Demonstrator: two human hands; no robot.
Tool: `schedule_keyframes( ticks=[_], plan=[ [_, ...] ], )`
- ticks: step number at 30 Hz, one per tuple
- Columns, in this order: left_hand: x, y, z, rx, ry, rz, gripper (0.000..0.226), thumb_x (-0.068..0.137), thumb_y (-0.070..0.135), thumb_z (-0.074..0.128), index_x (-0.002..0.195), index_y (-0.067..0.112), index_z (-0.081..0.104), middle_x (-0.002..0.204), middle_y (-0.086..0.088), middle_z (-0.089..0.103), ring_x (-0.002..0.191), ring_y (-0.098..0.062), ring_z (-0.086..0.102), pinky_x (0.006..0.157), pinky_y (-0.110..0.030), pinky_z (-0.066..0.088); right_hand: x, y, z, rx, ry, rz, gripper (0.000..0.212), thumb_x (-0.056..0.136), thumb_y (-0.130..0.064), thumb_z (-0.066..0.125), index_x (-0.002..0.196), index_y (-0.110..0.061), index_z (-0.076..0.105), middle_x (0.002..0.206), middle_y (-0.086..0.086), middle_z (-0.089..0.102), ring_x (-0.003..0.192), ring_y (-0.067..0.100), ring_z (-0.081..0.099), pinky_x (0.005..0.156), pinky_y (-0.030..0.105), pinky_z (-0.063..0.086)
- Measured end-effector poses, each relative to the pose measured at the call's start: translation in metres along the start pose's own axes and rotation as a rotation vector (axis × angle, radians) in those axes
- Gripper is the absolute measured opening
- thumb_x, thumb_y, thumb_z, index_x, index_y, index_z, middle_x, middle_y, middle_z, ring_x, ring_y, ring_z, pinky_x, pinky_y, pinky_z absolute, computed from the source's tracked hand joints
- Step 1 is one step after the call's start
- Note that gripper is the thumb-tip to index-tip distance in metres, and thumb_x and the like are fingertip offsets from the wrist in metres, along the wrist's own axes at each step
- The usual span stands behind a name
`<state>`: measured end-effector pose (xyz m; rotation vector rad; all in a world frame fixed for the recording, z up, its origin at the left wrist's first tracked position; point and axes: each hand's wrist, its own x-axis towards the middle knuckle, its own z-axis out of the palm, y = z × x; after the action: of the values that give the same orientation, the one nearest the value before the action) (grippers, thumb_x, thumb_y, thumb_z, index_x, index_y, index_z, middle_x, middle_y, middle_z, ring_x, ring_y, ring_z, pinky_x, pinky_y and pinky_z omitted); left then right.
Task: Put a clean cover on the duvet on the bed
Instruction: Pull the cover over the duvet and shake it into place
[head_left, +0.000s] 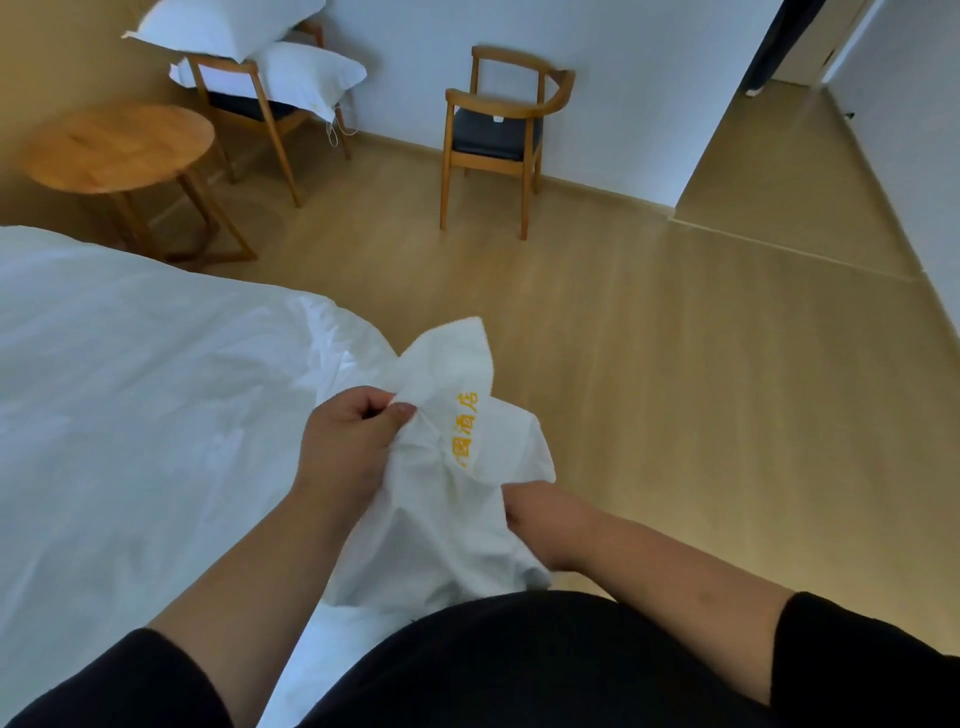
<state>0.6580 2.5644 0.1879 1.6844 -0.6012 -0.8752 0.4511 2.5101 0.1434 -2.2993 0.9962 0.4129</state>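
A pale wood-plank floor (649, 312) meets white walls. Two wooden armchairs with dark seats (493, 135) stand there, one bearing two white pillows (291, 70), beside one round wooden side table (119, 145). At the white bed's (104, 389) near corner, the left hand (353, 441) pinches the crumpled white cloth duvet cover with yellow embroidered lettering (457, 467); the right hand (524, 501) is buried inside, so its grip cannot be told.
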Motion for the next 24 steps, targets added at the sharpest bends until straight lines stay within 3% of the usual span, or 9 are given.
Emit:
schedule_keyframes(
  ticks=[2,3,6,9,12,15,17,21,24],
  plan=[
    [-0.007,0.002,0.012,-0.001,-0.086,0.006,0.013,0.081,0.018,0.076,0.070,0.015,0.072,0.076,-0.003,0.071,0.072,-0.017,0.064,0.075,-0.040,0.054,-0.002,-0.012,0.002,0.039,-0.022,-0.106,0.016,0.100,-0.032,0.054,0.104,-0.019,0.063,0.114,0.004,0.069,0.099,0.020,0.062,0.084,0.031,0.046],
    [-0.010,0.004,0.016,0.002,-0.117,0.010,0.015,0.085,0.015,0.074,0.071,0.015,0.073,0.079,-0.002,0.073,0.073,-0.016,0.065,0.076,-0.038,0.054,-0.003,-0.016,0.000,0.146,0.063,-0.133,0.015,0.099,-0.030,0.058,0.109,-0.021,0.064,0.115,0.000,0.069,0.104,0.017,0.063,0.087,0.029,0.048],
    [-0.013,0.010,0.022,0.012,-0.169,0.025,0.017,0.093,0.016,0.068,0.079,0.019,0.078,0.087,0.005,0.077,0.081,-0.011,0.070,0.081,-0.032,0.056,-0.005,-0.018,-0.020,0.858,0.336,-0.126,0.033,0.090,-0.010,0.068,0.118,-0.028,0.065,0.116,-0.007,0.071,0.110,0.009,0.066,0.094,0.026,0.052],
    [-0.013,0.007,0.020,0.058,-0.263,0.069,0.012,0.094,0.024,0.068,0.091,0.027,0.080,0.095,0.010,0.076,0.091,-0.008,0.071,0.088,-0.031,0.057,-0.003,-0.019,-0.043,1.483,0.195,-0.058,0.033,0.095,-0.016,0.062,0.125,-0.002,0.065,0.114,0.012,0.070,0.103,0.027,0.068,0.086,0.034,0.057],
    [-0.017,-0.005,0.022,0.179,-0.436,0.151,0.018,0.086,0.021,0.075,0.101,0.031,0.076,0.106,0.011,0.070,0.101,-0.012,0.068,0.097,-0.039,0.054,0.000,-0.026,-0.052,1.412,0.116,0.043,0.055,0.091,-0.047,0.065,0.124,-0.002,0.066,0.110,0.012,0.073,0.104,0.029,0.071,0.091,0.037,0.058],
    [-0.025,-0.018,0.025,0.190,-0.541,0.167,0.030,0.077,0.031,0.076,0.106,0.030,0.073,0.112,0.010,0.068,0.107,-0.011,0.065,0.100,-0.037,0.052,0.015,-0.026,-0.051,1.201,0.239,0.276,0.036,0.083,-0.040,0.077,0.103,-0.010,0.075,0.102,0.013,0.077,0.096,0.031,0.074,0.095,0.050,0.057],
    [-0.028,-0.029,0.024,0.169,-0.496,0.158,0.034,0.080,0.025,0.078,0.112,0.035,0.069,0.116,0.015,0.066,0.110,-0.003,0.062,0.102,-0.029,0.048,0.022,-0.018,-0.052,1.130,0.383,0.402,0.020,0.089,-0.031,0.068,0.093,-0.013,0.074,0.096,0.012,0.077,0.088,0.029,0.075,0.087,0.049,0.058],
    [-0.038,-0.058,0.015,0.422,-0.310,0.267,0.037,0.083,0.031,0.080,0.111,0.041,0.058,0.118,0.028,0.051,0.112,0.006,0.047,0.098,-0.016,0.038,0.027,0.018,-0.080,0.916,0.645,0.384,0.016,0.095,-0.032,0.061,0.088,-0.019,0.067,0.089,0.001,0.073,0.087,0.026,0.071,0.082,0.042,0.058],
    [-0.055,-0.081,0.013,0.560,-0.199,0.311,0.039,0.083,0.042,0.077,0.114,0.044,0.053,0.116,0.033,0.045,0.115,-0.001,0.043,0.097,-0.016,0.035,0.032,0.075,-0.120,0.772,0.805,0.412,0.026,0.096,-0.036,0.058,0.110,-0.015,0.066,0.104,0.005,0.070,0.098,0.031,0.067,0.085,0.039,0.053]
  ],
)
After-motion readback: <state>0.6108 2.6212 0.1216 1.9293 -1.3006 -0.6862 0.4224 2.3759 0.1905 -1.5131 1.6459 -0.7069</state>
